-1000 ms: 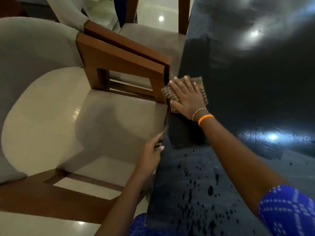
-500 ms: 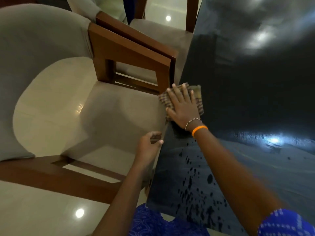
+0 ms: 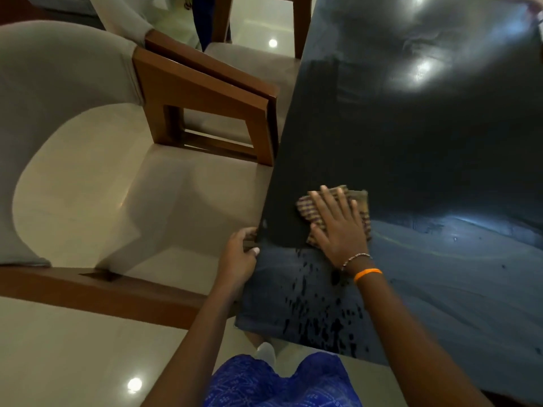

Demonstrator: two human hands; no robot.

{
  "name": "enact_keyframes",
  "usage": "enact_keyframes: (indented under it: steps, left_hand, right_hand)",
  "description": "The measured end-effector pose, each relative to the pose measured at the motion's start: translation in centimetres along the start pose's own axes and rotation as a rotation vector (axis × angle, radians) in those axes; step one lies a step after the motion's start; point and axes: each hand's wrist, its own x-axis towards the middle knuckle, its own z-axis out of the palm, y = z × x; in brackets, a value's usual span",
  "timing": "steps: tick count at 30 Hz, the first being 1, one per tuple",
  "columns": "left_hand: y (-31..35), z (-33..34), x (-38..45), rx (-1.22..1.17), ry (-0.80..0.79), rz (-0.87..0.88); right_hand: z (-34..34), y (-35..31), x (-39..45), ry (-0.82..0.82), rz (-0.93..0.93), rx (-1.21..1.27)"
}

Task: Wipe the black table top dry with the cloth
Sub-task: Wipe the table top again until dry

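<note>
Nearest the camera, dark droplets [image 3: 320,318] speckle the near corner of the black table top [image 3: 426,142]. Just beyond them the left hand [image 3: 238,257] grips the table's left edge, fingers curled over it. Farther in, the right hand [image 3: 338,227] lies flat with fingers spread and straight, pressing the checked cloth [image 3: 363,212] onto the top; the cloth shows under and around the fingers. Past the edge stands a wooden-armed chair [image 3: 205,101].

Bare forearms here; just behind the right hand [image 3: 340,230] sit a thin beaded bracelet [image 3: 355,257] and an orange band [image 3: 368,273], blue patterned garment [image 3: 279,383] below both hands, left hand [image 3: 238,257] unadorned
</note>
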Motion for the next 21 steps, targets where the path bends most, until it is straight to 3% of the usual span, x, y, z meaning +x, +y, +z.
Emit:
enact_keyframes:
  steps: [6, 10, 14, 18, 21]
  left_hand:
    - [-0.4, -0.3, 0.6, -0.029, -0.022, 0.022]
    - [-0.8, -0.3, 0.8, -0.086, -0.028, 0.022]
    - [-1.0, -0.2, 0.8, -0.136, -0.018, 0.026]
    - [-1.5, -0.2, -0.2, -0.121, 0.038, -0.012]
    - [-2.3, -0.5, -1.5, -0.044, 0.082, -0.065]
  right_hand:
    - [-1.9, 8.5, -3.0, 0.069, 0.399, 0.023]
    - [-1.2, 6.6, -2.7, 0.103, 0.538, 0.038]
    - [0.3, -0.5, -0.9, 0.082, 0.357, 0.027]
    - [2.0, -9.9, 1.4, -0.034, 0.018, 0.050]
    - [2.8, -12.6, 1.8, -0.107, -0.200, -0.035]
